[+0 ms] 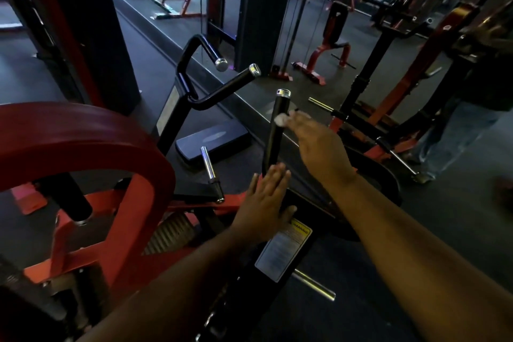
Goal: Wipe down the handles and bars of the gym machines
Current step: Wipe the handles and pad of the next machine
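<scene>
A black upright handle (274, 133) with a chrome end cap rises from the black machine arm (266, 264) in the middle of the view. My right hand (319, 147) reaches to its right side and pinches a small white wipe (281, 119) against the handle's upper part. My left hand (266, 203) lies flat with straight fingers on the arm at the handle's base. Further left, a second black bent handle (222, 86) with chrome caps sticks up from the same machine.
A red padded roller (83, 141) and orange-red frame (133, 203) fill the left. Chrome weight pegs (209, 166) stick out near the hands. A mirror wall (347, 22) stands behind, a black footplate (213, 139) lies on the floor, and a person (472, 108) stands at right.
</scene>
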Motion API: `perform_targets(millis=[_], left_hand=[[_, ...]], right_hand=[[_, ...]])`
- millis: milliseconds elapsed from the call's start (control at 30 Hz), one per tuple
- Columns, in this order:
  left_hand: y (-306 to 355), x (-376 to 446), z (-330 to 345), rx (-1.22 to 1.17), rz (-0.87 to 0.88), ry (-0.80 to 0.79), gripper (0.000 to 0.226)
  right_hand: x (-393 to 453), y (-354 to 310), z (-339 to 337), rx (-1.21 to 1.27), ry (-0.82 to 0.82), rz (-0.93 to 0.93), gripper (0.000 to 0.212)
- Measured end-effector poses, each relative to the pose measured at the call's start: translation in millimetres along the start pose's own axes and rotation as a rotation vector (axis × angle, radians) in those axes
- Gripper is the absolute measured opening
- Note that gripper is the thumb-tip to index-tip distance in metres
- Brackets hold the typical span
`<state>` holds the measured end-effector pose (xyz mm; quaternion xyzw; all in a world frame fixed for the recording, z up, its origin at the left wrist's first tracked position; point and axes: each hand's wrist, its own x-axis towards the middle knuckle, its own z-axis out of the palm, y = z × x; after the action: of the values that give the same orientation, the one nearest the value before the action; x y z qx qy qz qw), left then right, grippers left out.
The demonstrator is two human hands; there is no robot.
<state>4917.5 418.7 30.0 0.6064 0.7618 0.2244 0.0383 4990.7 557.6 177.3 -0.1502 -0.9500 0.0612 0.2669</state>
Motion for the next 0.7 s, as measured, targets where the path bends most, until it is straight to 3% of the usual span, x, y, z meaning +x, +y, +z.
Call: perform_targets(millis=[167, 267, 400, 567, 700], left_hand=[[8.0, -2.8, 12.4, 0.069, 0.013, 0.023, 0.071], [1.5, -4.2, 10.2, 0.114, 0.058, 0.005, 0.071], [-1.0, -2.6, 11.1, 0.138, 0.063, -0.010, 0.072], [-4.1, 0.4, 17.7, 0.142, 0.076, -0.009, 0.071], [-6.7, 1.9, 23.6, 0.170, 0.085, 0.035, 0.071]], right_hand=[[70.8, 7.0, 16.1, -0.225, -0.110, 0.108, 0.053], [73.9, -0.7, 32.0, -0.374, -0.179, 0.121, 0.042], [40.7, -18.1, 39.2, -0.538, -0.216, -0.043, 0.044], [25.7, -9.3, 18.6, -0.198, -0.466, -0.175, 0.047], [76.4, 8.2, -0.7, -0.218, -0.187, -0.104, 0.045]])
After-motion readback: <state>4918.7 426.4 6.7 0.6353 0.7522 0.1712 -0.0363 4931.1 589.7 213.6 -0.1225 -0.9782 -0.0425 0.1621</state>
